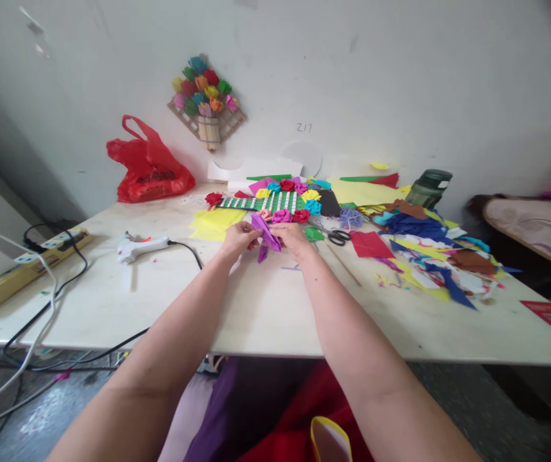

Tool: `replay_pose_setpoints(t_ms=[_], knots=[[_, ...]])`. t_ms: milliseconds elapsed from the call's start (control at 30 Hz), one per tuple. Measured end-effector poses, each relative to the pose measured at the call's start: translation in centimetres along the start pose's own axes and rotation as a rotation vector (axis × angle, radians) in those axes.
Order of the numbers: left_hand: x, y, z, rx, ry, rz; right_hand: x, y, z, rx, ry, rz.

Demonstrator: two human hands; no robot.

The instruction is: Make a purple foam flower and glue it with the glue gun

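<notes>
Above the table [265, 324], just in front of the green flowered piece [281, 204], we work with hands close together. Our left hand [237, 241] pinches between thumb and fingertips; our right hand [295, 239] meets the other side, its fingertips too hidden to tell whether they pinch. Between them is the purple paper [270, 240], best held lightly, its folds kept crisp.

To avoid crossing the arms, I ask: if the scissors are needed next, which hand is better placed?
Probably the right hand: the black-handled scissors lie on its side, close by. The left hand is farther and would likely reach across. Both hands are at the purple paper.
</notes>
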State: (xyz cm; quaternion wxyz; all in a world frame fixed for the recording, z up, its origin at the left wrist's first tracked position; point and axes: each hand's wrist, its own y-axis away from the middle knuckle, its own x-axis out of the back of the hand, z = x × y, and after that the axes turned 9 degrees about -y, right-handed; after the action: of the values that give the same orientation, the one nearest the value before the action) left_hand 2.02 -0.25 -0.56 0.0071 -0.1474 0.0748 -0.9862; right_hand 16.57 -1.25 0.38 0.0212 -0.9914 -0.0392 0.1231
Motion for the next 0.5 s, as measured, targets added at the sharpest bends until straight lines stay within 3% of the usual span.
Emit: replay_pose_setpoints(t_ms=[267, 500], knots=[[0.17, -0.18, -0.34, 0.019, 0.068, -0.118, -0.33, 0.34, -0.34, -0.016, -0.007, 0.017], [-0.16, -0.2, -0.55, -0.073, 0.132, -0.072, -0.2, 0.21, 0.0, 0.054, 0.016, -0.072]])
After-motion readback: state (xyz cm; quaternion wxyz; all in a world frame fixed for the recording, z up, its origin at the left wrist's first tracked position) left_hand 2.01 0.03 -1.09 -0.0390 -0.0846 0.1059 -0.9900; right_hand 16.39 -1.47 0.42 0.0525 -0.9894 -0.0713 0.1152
